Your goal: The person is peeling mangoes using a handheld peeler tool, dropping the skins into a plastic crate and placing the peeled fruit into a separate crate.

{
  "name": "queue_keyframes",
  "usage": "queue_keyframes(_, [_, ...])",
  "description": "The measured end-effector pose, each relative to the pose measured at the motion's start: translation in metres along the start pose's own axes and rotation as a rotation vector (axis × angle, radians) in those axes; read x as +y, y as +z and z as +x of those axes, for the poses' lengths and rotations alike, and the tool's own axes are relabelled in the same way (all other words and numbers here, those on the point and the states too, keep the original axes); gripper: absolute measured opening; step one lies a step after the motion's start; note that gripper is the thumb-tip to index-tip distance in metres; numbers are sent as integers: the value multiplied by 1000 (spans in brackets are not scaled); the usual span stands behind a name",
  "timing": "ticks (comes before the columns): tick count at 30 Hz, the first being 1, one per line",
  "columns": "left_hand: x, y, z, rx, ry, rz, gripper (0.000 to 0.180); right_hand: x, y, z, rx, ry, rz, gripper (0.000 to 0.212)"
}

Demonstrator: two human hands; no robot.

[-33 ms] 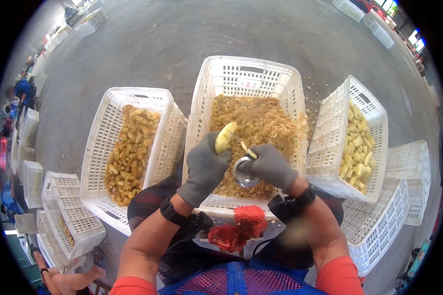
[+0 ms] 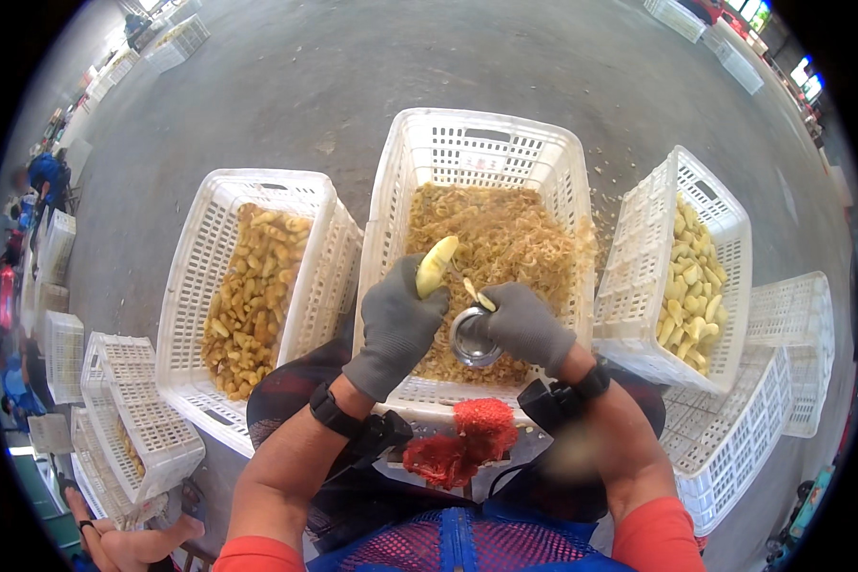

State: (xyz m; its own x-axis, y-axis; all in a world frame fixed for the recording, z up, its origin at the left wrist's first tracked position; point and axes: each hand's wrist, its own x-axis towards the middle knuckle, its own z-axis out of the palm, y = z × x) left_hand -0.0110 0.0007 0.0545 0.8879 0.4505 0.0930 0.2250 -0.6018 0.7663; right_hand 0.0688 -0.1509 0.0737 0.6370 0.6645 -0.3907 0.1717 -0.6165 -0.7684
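Note:
My left hand (image 2: 402, 319), in a grey glove, is closed around a pale yellow, tapered root or shoot (image 2: 437, 266) whose tip points up and away. Just right of it my grey-gloved right hand (image 2: 524, 324) is closed on a round silvery metal tool (image 2: 476, 337), cup- or ring-shaped; the fingers hide part of it. A thin pale yellow strip (image 2: 480, 295) sticks out at the right fingertips, apart from the root. Both hands are above a white crate (image 2: 378, 229) holding a heap of brownish-yellow shavings (image 2: 491, 214).
A left crate (image 2: 186, 257) holds unpeeled-looking yellow-brown pieces (image 2: 257, 296); a tilted right crate (image 2: 634, 257) holds paler, smooth pieces (image 2: 693, 296). Red mesh cloth (image 2: 462, 443) lies between my knees. More crates (image 2: 734, 419) stand at right and left. Another person's arm (image 2: 143, 548) shows at lower left.
My right hand and the metal tool have shifted very slightly left and down. My left hand and the root look unmoved.

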Motion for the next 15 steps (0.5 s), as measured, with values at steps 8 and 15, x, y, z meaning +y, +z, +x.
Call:
queue_keyframes(8, [3,1,1,10,10,2,29,-2,4,1,-60,7,-91,26])
queue_keyframes(15, [10,0,-2,-16,93,207,26,4,14,8,31,25,-204,27])
